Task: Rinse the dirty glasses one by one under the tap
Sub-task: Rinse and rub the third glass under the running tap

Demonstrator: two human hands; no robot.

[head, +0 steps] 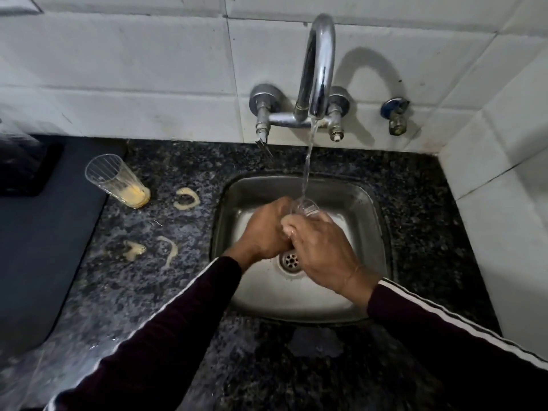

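A clear glass point(305, 206) is held over the steel sink point(364, 203), its open rim up under the running water from the chrome tap point(318, 63). My left hand point(264, 232) and my right hand point(323, 250) both wrap around the glass; most of its body is hidden by my fingers. A second glass point(118, 180) with yellow residue at its bottom stands on the dark granite counter point(178, 292), left of the sink.
Yellow ring-shaped stains point(186, 198) and smears point(135, 250) mark the counter between the dirty glass and the sink. A dark mat point(38, 247) lies at the far left. White tiled walls close off the back and right. The drain point(290, 260) sits below my hands.
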